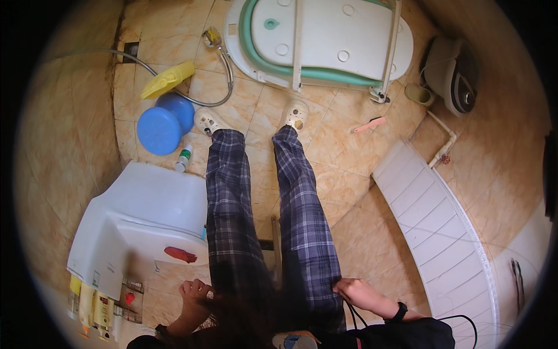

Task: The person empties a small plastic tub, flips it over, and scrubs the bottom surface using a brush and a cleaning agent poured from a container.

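My left hand (pixel 194 294) is at the left side of the plaid trousers (pixel 301 209), its fingers curled near the fabric. On the other side, my right hand (pixel 355 292) pinches the trouser cloth at the outer thigh; a dark band circles that wrist. Cream clogs (pixel 296 114) are on both feet, on the tiled floor. A red object (pixel 180 254) rests on the white toilet (pixel 152 187) to the left, close to the left leg. Hair partly covers the area between the hands.
A folded baby bathtub (pixel 322 39) leans ahead. Blue stool (pixel 159 131), yellow plastic item (pixel 168 80), shower head (pixel 212 38) with hose, and a bottle (pixel 183 158) lie ahead left. A pink brush (pixel 369 124) lies ahead right, near a white slatted panel (pixel 436 227). Toiletry bottles (pixel 103 312) stand lower left.
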A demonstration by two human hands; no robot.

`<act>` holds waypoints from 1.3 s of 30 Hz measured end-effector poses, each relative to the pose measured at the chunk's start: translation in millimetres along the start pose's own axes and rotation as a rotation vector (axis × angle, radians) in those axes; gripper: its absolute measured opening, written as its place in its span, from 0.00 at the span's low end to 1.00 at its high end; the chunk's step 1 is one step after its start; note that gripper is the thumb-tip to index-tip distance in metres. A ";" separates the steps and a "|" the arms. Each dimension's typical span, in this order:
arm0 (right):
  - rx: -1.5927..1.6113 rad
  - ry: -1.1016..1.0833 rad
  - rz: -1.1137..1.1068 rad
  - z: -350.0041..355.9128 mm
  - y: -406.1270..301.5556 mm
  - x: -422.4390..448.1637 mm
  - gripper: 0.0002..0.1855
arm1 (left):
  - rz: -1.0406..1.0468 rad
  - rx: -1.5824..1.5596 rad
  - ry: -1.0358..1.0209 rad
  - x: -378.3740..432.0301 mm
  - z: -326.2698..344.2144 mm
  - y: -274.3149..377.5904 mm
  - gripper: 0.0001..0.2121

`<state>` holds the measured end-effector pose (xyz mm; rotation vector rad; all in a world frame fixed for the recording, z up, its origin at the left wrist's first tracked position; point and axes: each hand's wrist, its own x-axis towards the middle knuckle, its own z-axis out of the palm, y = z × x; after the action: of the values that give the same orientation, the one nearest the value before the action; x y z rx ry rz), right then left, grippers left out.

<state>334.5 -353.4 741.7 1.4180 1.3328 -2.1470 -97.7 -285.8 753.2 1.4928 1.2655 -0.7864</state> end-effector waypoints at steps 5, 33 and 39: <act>-0.010 -0.050 0.041 -10.2 15.1 -15.1 0.09 | -0.045 -0.095 -0.044 0.2 20.0 12.5 0.08; 0.110 -0.751 -0.308 22.6 97.2 -124.5 0.12 | -0.381 -0.042 -0.093 -136.8 121.8 88.7 0.10; 0.152 -0.714 -0.270 40.0 77.9 -114.2 0.13 | -0.357 0.143 -0.161 -147.3 85.4 81.0 0.11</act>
<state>415.8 -458.4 797.3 0.4122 1.1263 -2.6001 -46.0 -411.5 883.9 1.2978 1.3943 -1.2287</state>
